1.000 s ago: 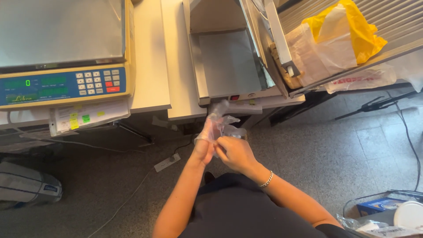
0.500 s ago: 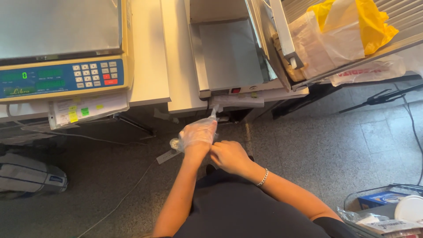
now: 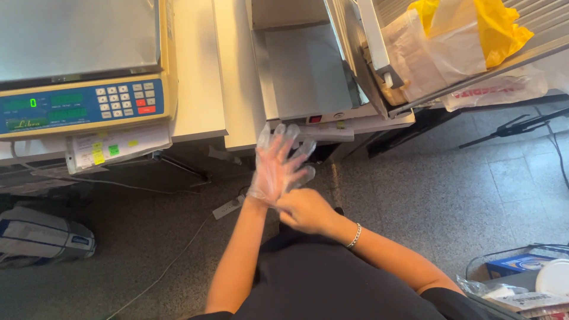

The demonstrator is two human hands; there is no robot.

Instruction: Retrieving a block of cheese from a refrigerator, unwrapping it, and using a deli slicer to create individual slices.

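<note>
My left hand [image 3: 278, 163] is spread wide, all five fingers fanned toward twelve o'clock, and the thin, clear, crinkled plastic glove [image 3: 269, 178] covers it down to the wrist. My right hand [image 3: 305, 210], at about five o'clock from the left, is curled with its fingertips pinched on the glove's cuff at the heel of my left palm; the silver bead bracelet [image 3: 354, 236] sits on that wrist.

To seat it well, I judge the pull should run straight back along my forearm toward six o'clock, not sideways, so each finger sinks fully into its sleeve. The film looks loose and baggy around the fingertips (a thumb sleeve especially tends to twist), so I would keep my left fingers stiff and apart while tugging, and grip only the cuff edge, since film this thin could tear if yanked from one spot.

Around me: the blue-and-cream electronic counter scale with its steel pan [image 3: 80, 65] at ten o'clock, the white metal slicing machine with a grey tray [image 3: 302, 65] at twelve, and a yellow-and-clear plastic bag [image 3: 456, 35] at two. My hands hang over the grey speckled floor [image 3: 462, 195].
</note>
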